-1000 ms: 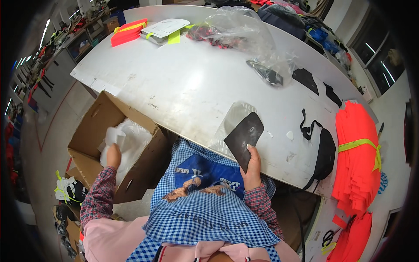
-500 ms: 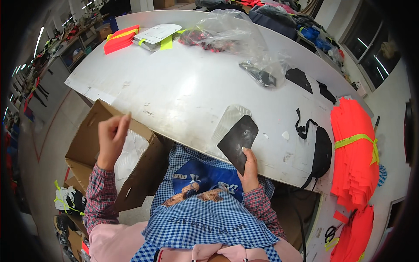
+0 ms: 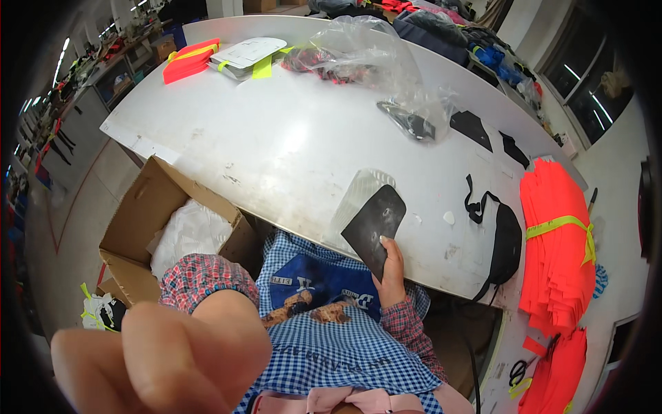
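Panel pinched at its lower edge by right-hand grip

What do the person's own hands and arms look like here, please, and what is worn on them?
Both hands are bare, with no gloves. The left hand fills the lower left, blurred by nearness; its sleeve is red, white and blue plaid. The right hand has pale polished nails and the same plaid sleeve, cuffed at the wrist. No rings or watch can be made out.
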The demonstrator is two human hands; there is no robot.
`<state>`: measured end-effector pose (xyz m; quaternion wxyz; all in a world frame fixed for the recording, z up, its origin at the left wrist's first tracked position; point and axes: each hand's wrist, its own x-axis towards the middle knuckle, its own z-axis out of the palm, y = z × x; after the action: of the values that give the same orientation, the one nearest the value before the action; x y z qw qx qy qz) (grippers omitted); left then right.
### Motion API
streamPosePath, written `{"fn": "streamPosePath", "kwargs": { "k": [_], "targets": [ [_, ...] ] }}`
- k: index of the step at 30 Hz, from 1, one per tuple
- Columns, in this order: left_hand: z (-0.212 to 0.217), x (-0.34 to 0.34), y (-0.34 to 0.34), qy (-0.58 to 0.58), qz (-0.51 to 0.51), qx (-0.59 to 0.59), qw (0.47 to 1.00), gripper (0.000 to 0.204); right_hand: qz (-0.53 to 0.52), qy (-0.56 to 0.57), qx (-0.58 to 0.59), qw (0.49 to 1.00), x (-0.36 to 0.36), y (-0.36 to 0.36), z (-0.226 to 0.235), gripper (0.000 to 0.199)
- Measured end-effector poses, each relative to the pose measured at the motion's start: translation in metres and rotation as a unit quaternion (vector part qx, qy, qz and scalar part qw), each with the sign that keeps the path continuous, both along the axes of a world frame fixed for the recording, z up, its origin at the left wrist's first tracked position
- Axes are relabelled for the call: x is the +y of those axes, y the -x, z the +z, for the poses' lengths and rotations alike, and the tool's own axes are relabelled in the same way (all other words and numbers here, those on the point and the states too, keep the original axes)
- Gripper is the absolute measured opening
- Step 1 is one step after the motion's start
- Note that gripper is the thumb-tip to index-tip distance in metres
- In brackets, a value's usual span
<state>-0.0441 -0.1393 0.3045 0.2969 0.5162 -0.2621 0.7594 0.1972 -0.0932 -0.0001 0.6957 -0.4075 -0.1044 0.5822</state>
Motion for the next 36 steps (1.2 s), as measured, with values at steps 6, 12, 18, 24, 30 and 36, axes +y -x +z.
{"fn": "streamPosePath", "kwargs": {
  "k": [6, 12, 18, 24, 30, 36],
  "targets": [
    [-0.007, 0.01, -0.01, 0.028, -0.024, 0.035, 0.999, 0.009, 0.003, 0.002, -0.013, 1.0, 0.0, 0.0, 0.0, 0.014],
    [-0.016, 0.029, -0.023, 0.092, -0.023, 0.121, 0.988, 0.012, -0.001, 0.009, -0.025, 1.0, 0.0, 0.002, 0.006, 0.014],
    [-0.112, 0.091, -0.04, 0.338, 0.134, 0.378, 0.851, 0.018, 0.0, 0.019, -0.028, 0.999, -0.001, 0.002, 0.001, 0.015],
    [-0.257, 0.128, -0.043, 0.383, 0.246, 0.618, 0.642, 0.033, 0.015, -0.01, 0.009, 1.0, 0.002, -0.001, -0.003, 0.021],
    [-0.303, 0.128, -0.044, 0.178, 0.323, 0.646, 0.668, 0.034, 0.006, -0.017, 0.008, 1.0, 0.001, 0.0, 0.003, 0.02],
    [-0.304, 0.126, -0.044, 0.231, 0.272, 0.62, 0.699, 0.032, -0.034, -0.014, -0.14, 0.989, 0.012, -0.014, 0.009, 0.01]
  ]
}}
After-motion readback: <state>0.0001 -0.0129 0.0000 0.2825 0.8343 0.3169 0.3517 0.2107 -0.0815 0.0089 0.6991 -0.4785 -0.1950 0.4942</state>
